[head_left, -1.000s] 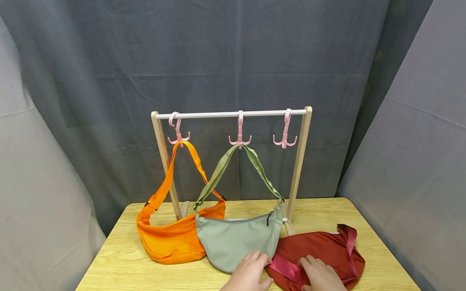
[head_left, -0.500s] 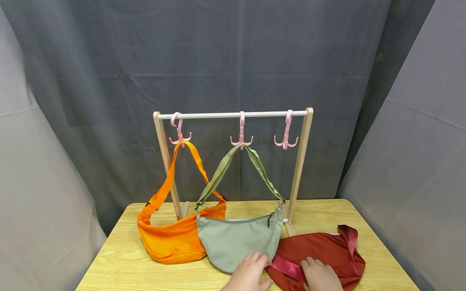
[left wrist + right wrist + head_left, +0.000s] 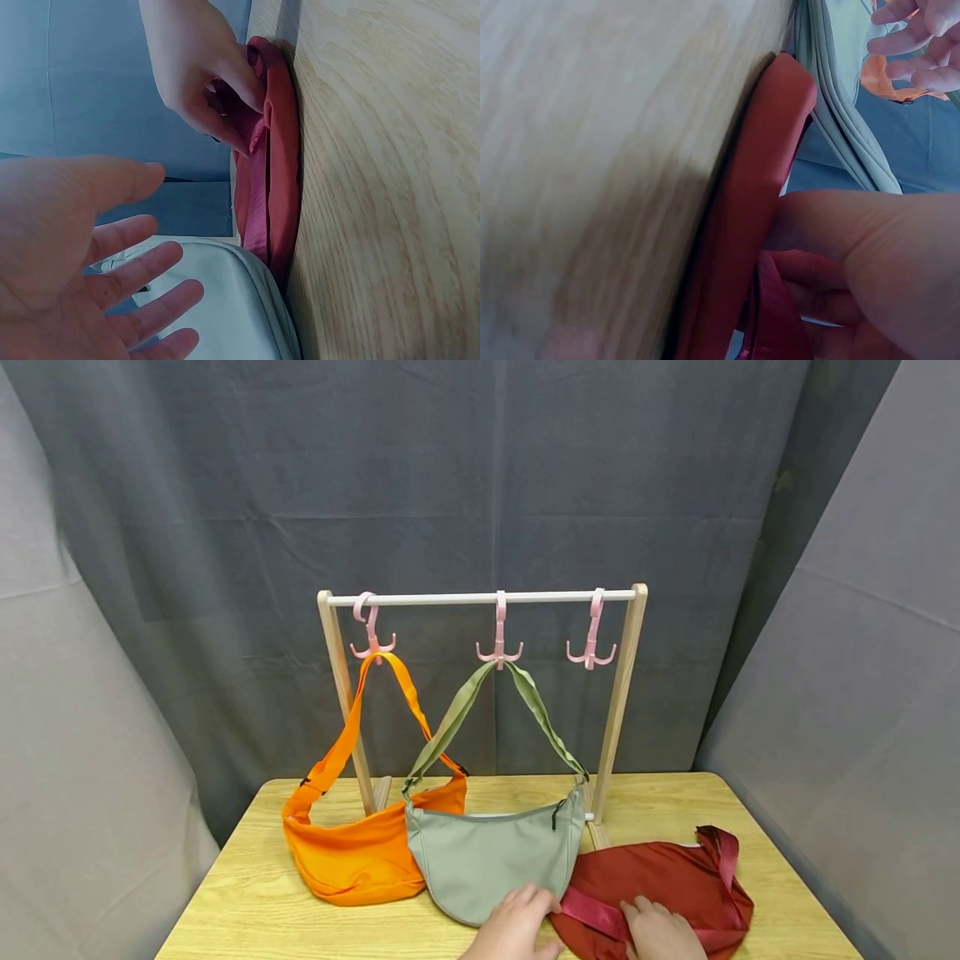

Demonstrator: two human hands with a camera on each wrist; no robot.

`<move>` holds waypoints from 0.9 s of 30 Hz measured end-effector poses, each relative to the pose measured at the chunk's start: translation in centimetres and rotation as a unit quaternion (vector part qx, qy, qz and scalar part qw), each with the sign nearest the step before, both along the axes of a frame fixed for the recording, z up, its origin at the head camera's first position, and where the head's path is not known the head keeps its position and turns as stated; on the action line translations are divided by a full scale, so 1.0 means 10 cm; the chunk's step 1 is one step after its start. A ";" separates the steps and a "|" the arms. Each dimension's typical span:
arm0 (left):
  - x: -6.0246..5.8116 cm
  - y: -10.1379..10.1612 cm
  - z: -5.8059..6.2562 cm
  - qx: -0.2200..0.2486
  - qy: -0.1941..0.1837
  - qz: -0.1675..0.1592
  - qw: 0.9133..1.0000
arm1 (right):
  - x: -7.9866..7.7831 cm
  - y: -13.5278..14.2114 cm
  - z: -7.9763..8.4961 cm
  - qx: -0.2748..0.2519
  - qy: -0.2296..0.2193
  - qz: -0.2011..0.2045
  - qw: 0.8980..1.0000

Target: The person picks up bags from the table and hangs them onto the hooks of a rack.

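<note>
A dark red shoulder bag (image 3: 660, 868) lies on the table at the front right, its shiny crimson strap (image 3: 596, 913) across it. My right hand (image 3: 663, 931) is over the bag; in the left wrist view its thumb and fingers pinch the strap (image 3: 257, 187). My left hand (image 3: 517, 922) is in front of the sage green bag (image 3: 495, 852), beside the red bag's left end. In the left wrist view the left hand's fingers are spread and hold nothing. The green bag hangs by its strap from the middle pink hook (image 3: 500, 639).
A wooden rack with a white rail (image 3: 435, 599) stands on the table (image 3: 247, 893). An orange bag (image 3: 360, 860) hangs from the left pink hook (image 3: 371, 635), partly behind the green bag. The right pink hook (image 3: 592, 639) holds nothing. Grey cloth (image 3: 225, 568) surrounds the table.
The right hand has shifted slightly over the red bag, and a length of strap to its right now shows. The left hand has barely moved.
</note>
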State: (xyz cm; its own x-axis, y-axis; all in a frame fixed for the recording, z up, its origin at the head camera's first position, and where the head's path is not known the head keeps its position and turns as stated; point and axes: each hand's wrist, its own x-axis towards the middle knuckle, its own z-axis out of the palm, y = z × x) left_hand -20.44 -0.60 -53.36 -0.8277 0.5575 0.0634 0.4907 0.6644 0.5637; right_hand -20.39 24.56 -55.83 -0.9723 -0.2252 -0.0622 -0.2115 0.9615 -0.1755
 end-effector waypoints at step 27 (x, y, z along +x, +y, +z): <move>-0.01 0.00 -0.04 0.002 -0.001 -0.004 1.000 | 0.12 0.04 0.19 -0.034 0.182 0.003 0.983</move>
State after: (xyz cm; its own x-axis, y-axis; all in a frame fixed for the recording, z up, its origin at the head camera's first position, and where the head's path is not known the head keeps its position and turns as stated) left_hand -20.49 -0.62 -53.80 -0.8235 0.5637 0.0636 0.4943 0.6580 0.5681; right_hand -19.22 25.00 -53.94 -0.9263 -0.2228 0.3040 -0.2776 0.9489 -0.1504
